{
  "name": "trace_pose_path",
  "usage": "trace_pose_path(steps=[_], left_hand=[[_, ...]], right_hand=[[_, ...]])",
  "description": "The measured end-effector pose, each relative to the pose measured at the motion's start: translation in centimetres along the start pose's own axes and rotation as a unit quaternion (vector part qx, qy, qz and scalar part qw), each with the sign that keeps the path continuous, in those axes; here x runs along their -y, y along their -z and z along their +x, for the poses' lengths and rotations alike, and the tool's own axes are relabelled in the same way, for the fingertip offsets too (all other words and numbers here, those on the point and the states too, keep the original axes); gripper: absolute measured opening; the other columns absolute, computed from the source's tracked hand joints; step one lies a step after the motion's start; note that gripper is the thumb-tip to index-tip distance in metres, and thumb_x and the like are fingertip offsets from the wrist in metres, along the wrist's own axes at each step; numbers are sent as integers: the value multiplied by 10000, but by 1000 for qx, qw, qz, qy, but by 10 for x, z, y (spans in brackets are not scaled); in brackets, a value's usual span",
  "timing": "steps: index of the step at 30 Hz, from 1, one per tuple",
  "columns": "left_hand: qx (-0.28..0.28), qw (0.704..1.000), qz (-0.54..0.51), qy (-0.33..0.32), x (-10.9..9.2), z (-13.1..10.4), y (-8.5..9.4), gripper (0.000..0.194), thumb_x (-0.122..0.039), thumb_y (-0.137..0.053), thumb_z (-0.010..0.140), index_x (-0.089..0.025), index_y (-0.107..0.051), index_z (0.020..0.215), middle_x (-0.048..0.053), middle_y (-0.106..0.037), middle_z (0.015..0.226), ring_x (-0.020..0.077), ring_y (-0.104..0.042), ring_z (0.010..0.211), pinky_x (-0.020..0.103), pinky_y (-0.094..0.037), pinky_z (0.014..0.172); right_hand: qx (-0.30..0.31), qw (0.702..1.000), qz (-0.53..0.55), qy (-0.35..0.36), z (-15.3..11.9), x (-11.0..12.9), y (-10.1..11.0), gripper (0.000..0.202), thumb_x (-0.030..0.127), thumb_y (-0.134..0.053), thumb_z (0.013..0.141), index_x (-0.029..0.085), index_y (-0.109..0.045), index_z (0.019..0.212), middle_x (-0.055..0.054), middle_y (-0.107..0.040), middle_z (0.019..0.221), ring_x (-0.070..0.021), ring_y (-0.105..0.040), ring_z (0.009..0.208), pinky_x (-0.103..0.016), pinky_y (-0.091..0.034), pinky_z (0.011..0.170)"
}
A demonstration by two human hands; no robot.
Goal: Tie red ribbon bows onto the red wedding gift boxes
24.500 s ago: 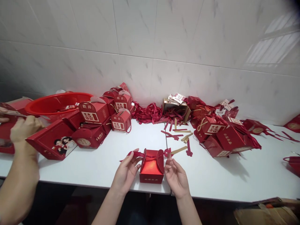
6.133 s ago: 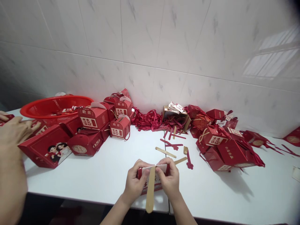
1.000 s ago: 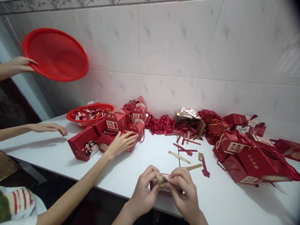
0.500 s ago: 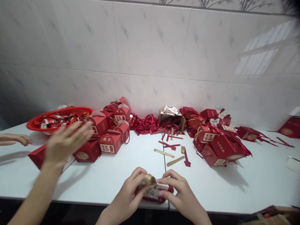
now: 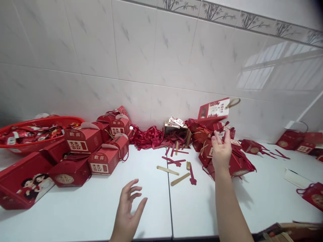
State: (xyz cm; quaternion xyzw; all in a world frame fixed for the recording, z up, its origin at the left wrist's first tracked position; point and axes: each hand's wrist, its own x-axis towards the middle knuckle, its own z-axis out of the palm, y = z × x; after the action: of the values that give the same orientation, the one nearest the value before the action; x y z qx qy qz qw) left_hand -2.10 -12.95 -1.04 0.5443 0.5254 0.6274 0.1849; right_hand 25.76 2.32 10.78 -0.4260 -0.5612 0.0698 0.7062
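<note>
My right hand (image 5: 222, 148) reaches over the pile of red gift boxes (image 5: 237, 161) on the right, its fingers stretched out and partly in front of the pile. Just past its fingertips, a small red box with a gold loop handle (image 5: 214, 109) is tilted above the pile. A gap shows between this box and my fingers. My left hand (image 5: 130, 210) hovers over the white table near the front, fingers apart and holding nothing. Several gold and dark red strips (image 5: 180, 179) lie on the table between my hands.
A red basin (image 5: 37, 148) of wrapped sweets stands far left, behind several red boxes (image 5: 104, 161). Red ribbons (image 5: 147, 137) and an open carton (image 5: 188, 136) with cards on top lie along the tiled wall. Another red box (image 5: 313, 196) sits at the right edge.
The small box has left both hands near the front edge and is above the right pile. My right hand has reached forward, my left has opened. Another person's hands at left are gone from view.
</note>
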Motion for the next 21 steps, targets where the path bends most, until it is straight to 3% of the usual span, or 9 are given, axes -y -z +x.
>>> trace_pose_path(steps=[2,4,7,9,12,17,19,21], left_hand=[[12,999,30,-21,5,-1,3,268,-301,-586,819,-317,-533,1081,53,-558,1086,226,-588,968,365,-545,802],[14,997,66,-32,9,0,9,68,-327,-591,807,-296,-587,868,34,-605,967,241,-606,926,369,-534,781],[-10,993,108,-37,13,7,24,121,-361,-596,791,-265,-583,720,24,-635,858,246,-624,853,366,-515,771],[-42,989,131,-45,14,13,38,133,-365,-597,785,-249,-583,722,26,-639,846,240,-624,841,359,-504,786],[-109,976,180,-46,17,21,60,163,-379,-596,786,-230,-561,727,22,-627,833,225,-614,836,360,-485,818],[-210,941,260,-58,32,38,92,251,-412,-551,813,-211,-502,670,23,-595,816,219,-594,832,372,-484,810],[-222,930,290,-51,42,50,100,226,-422,-567,794,-198,-544,813,59,-589,896,249,-577,901,379,-492,775],[-220,920,321,-43,53,65,105,400,-442,-616,743,-168,-542,1026,109,-570,1019,289,-549,983,418,-484,810]], right_hand=[[26,999,35,-25,-5,-7,-8,626,353,-487,899,151,-252,1443,-232,-351,1433,-302,-525,1198,-353,-511,800],[68,993,74,-64,-31,-14,-12,573,338,-515,887,201,-331,1413,-188,-348,1449,-278,-513,1215,-359,-499,863],[113,984,86,-105,-89,-23,-12,428,325,-533,873,185,-519,1277,-169,-423,1393,-258,-560,1152,-382,-505,888],[135,979,66,-136,-126,-28,-10,324,331,-561,851,186,-635,1131,-151,-502,1320,-260,-567,1135,-390,-527,866],[198,959,58,-193,-171,-33,-7,279,351,-571,842,187,-694,1030,-149,-548,1263,-265,-554,1146,-359,-554,831],[272,935,42,-224,-214,-40,-1,291,396,-582,826,179,-722,960,-153,-596,1179,-265,-600,1076,-364,-554,841],[277,939,15,-203,-222,-41,1,274,393,-610,805,184,-730,935,-147,-616,1145,-269,-607,1060,-370,-550,846],[282,941,2,-187,-225,-42,2,265,393,-615,801,191,-733,927,-141,-624,1132,-269,-610,1050,-367,-554,833]])
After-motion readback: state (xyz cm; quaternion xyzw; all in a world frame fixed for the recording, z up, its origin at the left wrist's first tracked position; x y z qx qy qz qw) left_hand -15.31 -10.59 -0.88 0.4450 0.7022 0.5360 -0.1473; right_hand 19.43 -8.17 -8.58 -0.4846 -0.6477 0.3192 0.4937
